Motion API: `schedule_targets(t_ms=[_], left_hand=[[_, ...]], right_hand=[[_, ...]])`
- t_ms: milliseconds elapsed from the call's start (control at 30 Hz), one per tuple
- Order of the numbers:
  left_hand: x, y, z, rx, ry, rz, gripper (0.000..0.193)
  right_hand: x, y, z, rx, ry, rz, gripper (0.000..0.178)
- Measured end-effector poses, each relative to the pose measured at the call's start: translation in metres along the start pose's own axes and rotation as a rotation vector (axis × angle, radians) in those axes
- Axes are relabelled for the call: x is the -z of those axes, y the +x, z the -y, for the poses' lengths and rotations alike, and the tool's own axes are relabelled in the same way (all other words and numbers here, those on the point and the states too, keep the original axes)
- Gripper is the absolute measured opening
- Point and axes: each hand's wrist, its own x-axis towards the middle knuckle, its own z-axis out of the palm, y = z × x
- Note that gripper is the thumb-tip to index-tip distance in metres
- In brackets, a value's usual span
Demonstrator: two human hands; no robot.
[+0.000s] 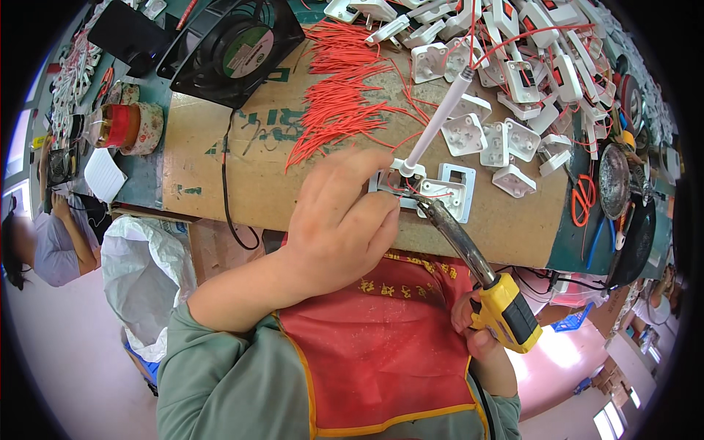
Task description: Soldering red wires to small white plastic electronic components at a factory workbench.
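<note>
My right hand (478,326) is wrapped round the grip of a yellow-and-black soldering gun (506,312). Its metal barrel slants up and left, with the tip at an opened white plastic housing (444,196). Thin red wires and a dark part show inside the housing. My left hand (341,213) is closed on the housing's left end, the fingers bent; fingertips partly hide what they grip. A slim white tube (438,125) slants over the housing, its lower end beside my left fingertips. Red wire comes from its upper end.
Cut red wires (345,95) lie bundled beyond my left hand. Several white housings (506,139) are heaped at the far right. A black fan (235,55) and a glue-stained jar (121,125) stand left; red-handled scissors (583,199) lie right. Another person (59,238) sits at far left.
</note>
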Motion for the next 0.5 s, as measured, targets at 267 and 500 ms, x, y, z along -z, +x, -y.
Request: schedule_targets(t_ms=[267,500], left_hand=[[-0.002,0.000,-0.001,0.030,-0.044,0.058,0.025],[-0.001,0.001,-0.001,0.026,-0.046,0.071,0.024]], right_hand=[[0.003,0.004,-0.009,0.054,-0.005,0.029,0.048],[0.003,0.002,-0.013,0.047,-0.095,0.010,0.062]])
